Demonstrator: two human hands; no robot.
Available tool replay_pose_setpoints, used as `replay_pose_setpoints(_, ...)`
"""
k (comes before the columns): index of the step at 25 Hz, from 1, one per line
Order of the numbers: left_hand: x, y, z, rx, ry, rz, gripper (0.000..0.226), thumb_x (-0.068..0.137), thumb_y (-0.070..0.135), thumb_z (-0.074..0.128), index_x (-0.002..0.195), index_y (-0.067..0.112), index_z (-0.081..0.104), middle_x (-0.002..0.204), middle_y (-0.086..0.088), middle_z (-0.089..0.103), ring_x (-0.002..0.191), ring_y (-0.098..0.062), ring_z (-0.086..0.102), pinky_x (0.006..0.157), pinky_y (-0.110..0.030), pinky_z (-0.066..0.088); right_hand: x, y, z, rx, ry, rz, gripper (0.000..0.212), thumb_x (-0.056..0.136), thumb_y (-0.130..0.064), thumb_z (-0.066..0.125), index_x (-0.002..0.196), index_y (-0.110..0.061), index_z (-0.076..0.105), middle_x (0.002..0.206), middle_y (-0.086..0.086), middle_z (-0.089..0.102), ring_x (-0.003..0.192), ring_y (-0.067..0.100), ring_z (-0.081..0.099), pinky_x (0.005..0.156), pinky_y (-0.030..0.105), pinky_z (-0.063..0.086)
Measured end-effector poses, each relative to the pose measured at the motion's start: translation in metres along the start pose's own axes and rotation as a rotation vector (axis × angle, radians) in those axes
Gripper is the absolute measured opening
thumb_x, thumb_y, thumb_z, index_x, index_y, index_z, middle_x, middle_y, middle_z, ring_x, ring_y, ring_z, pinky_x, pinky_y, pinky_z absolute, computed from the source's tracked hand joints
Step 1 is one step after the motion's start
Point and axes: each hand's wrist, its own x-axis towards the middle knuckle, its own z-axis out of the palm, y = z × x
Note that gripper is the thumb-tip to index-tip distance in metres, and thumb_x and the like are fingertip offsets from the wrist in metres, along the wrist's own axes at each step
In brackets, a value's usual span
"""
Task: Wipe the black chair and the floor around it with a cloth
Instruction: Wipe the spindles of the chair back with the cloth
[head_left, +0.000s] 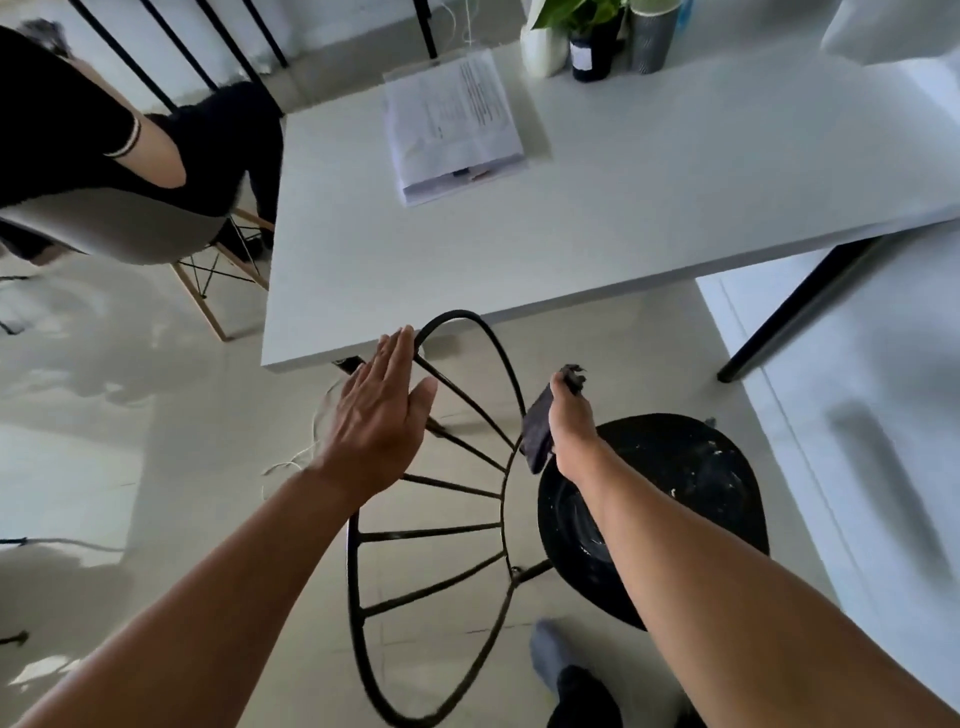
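Head view | chair (649, 499) at 6 o'clock below table (571, 218) | my left hand (382, 426) spread open at its back rim | my right hand (569, 421) pinches cloth (537, 431) over seat | I should steady the back, then wipe the speckled seat firmly.

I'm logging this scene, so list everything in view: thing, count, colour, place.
Chair: one, black wire back and round black seat with pale specks, near centre by the table.
Cloth: one, dark, held in the right hand.
Table: one, white top, black legs, centre.
Papers: one stack, white, on the table.
Potted plant: one, green leaves in a black pot, far table edge.
Cup: one, grey patterned, beside the plant.
Grey chair: one, wooden legs, left, with a seated person in black.
Floor: pale, glossy.
Left hand: open, at the chair's back rim.
Right hand: gripping the cloth above the seat.
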Motion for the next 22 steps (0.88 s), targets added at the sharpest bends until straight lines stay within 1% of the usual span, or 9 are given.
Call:
replay_pose_setpoints(2, 0.0, 0.0, 0.001, -0.014, 0.017, 0.014, 0.062, 0.108, 0.041, 0.033, 0.163, 0.023, 0.011, 0.169, 0.004, 0.012, 0.155, -0.009, 0.007, 0.125, -0.031, 0.008, 0.009, 0.014, 0.002, 0.008, 0.077, 0.056, 0.052, 0.105, -0.043, 0.046, 0.141, -0.005, 0.051, 0.144, 0.022, 0.054, 0.126, 0.035, 0.055, 0.101, 0.038, 0.042)
replay_pose_setpoints(5, -0.001, 0.0, 0.002, -0.051, 0.023, 0.018, 0.062, 0.107, 0.038, 0.036, 0.162, 0.023, 0.013, 0.168, 0.005, 0.014, 0.155, -0.009, 0.009, 0.126, -0.033, 0.011, 0.024, 0.03, 0.004, -0.003, 0.087, 0.12, 0.056, 0.105, -0.044, 0.044, 0.143, -0.004, 0.048, 0.148, 0.027, 0.049, 0.137, 0.041, 0.048, 0.112, 0.045, 0.039)
replay_pose_setpoints(8, 0.0, -0.004, 0.002, -0.067, 0.015, 0.046, 0.064, 0.106, 0.04, 0.034, 0.163, 0.023, 0.01, 0.168, 0.003, 0.014, 0.155, -0.01, 0.01, 0.126, -0.039, 0.015, 0.032, 0.032, 0.019, 0.049, 0.004, 0.135, 0.067, 0.103, -0.052, 0.046, 0.151, -0.006, 0.04, 0.156, 0.02, 0.042, 0.144, 0.035, 0.04, 0.12, 0.044, 0.028)
replay_pose_setpoints(11, 0.0, -0.005, 0.003, -0.071, 0.003, 0.044, 0.066, 0.104, 0.034, 0.036, 0.163, 0.022, 0.008, 0.169, 0.002, 0.012, 0.155, -0.01, 0.008, 0.127, -0.04, 0.014, 0.025, 0.028, 0.037, 0.036, -0.098, 0.058, 0.067, 0.103, -0.055, 0.044, 0.155, -0.012, 0.037, 0.162, 0.01, 0.036, 0.15, 0.03, 0.031, 0.124, 0.043, 0.023)
replay_pose_setpoints(16, -0.001, -0.002, 0.0, -0.095, 0.003, 0.053, 0.071, 0.098, 0.03, 0.037, 0.162, 0.02, 0.008, 0.169, -0.001, 0.014, 0.155, -0.011, 0.01, 0.126, -0.037, 0.014, 0.006, 0.001, 0.044, -0.088, -0.245, -0.304, 0.055, 0.105, -0.051, 0.041, 0.152, -0.023, 0.045, 0.159, -0.006, 0.043, 0.152, 0.011, 0.03, 0.126, 0.035, 0.018)
replay_pose_setpoints(18, -0.002, 0.001, -0.002, -0.095, 0.012, 0.062, 0.073, 0.096, 0.028, 0.039, 0.162, 0.02, 0.01, 0.168, -0.002, 0.016, 0.155, -0.012, 0.013, 0.125, -0.033, 0.012, -0.014, -0.021, 0.05, -0.206, -0.302, -0.492, 0.052, 0.103, -0.054, 0.041, 0.149, -0.032, 0.049, 0.149, -0.014, 0.053, 0.141, 0.001, 0.042, 0.122, 0.028, 0.026)
replay_pose_setpoints(20, -0.002, 0.002, -0.003, -0.088, 0.024, 0.067, 0.073, 0.098, 0.019, 0.048, 0.162, 0.021, 0.012, 0.168, -0.001, 0.019, 0.153, -0.014, 0.018, 0.12, -0.028, 0.013, -0.035, -0.038, 0.061, -0.317, -0.311, -0.714, 0.042, 0.106, -0.043, 0.04, 0.142, -0.03, 0.055, 0.131, -0.011, 0.063, 0.12, 0.004, 0.055, 0.105, 0.024, 0.04)
replay_pose_setpoints(21, -0.002, 0.002, -0.003, -0.083, 0.026, 0.071, 0.075, 0.096, 0.016, 0.05, 0.162, 0.021, 0.013, 0.168, -0.001, 0.02, 0.152, -0.015, 0.021, 0.118, -0.027, 0.015, -0.044, -0.039, 0.065, -0.384, -0.3, -0.826, 0.04, 0.106, -0.04, 0.039, 0.141, -0.029, 0.056, 0.132, -0.006, 0.061, 0.122, 0.007, 0.052, 0.105, 0.028, 0.04)
replay_pose_setpoints(22, -0.001, 0.002, -0.003, -0.079, 0.028, 0.075, 0.076, 0.095, 0.016, 0.05, 0.161, 0.022, 0.014, 0.167, 0.0, 0.022, 0.151, -0.016, 0.024, 0.117, -0.027, 0.018, -0.05, -0.036, 0.07, -0.464, -0.29, -0.917, 0.042, 0.106, -0.04, 0.037, 0.145, -0.032, 0.052, 0.145, -0.004, 0.053, 0.135, 0.008, 0.041, 0.114, 0.033, 0.033)
